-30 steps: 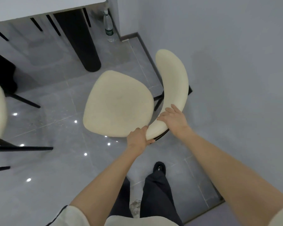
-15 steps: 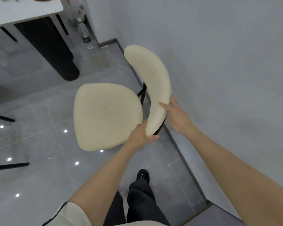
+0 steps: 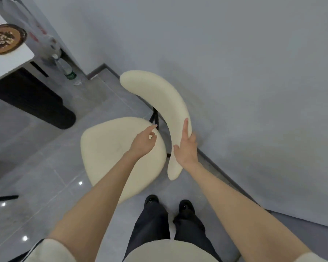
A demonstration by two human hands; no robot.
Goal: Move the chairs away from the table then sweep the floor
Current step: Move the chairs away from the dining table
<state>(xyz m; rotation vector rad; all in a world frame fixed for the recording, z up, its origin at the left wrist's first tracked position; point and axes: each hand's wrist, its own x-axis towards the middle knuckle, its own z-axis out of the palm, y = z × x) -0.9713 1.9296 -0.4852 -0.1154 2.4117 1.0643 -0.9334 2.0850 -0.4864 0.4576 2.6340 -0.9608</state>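
Note:
A chair with a cream seat [image 3: 110,152] and a curved cream backrest [image 3: 159,95] on thin black legs stands on the grey tiled floor, its back close to the grey wall. My right hand [image 3: 187,150] grips the lower end of the backrest, index finger stretched along its top. Above the rear edge of the seat hovers my left hand [image 3: 143,141], fingers apart and holding nothing. The white table [image 3: 9,61] is at the upper left on a thick black pedestal [image 3: 36,99].
A brown plate of food [image 3: 5,38] sits on the table corner. A plastic water bottle [image 3: 67,71] stands on the floor by the wall corner. Another chair's black leg [image 3: 3,198] pokes in at the left edge. My feet [image 3: 151,200] are just behind the chair.
The chair has swung round and moved closer to the wall, away from the table. My left hand has let go of the backrest's end and lifted over the seat.

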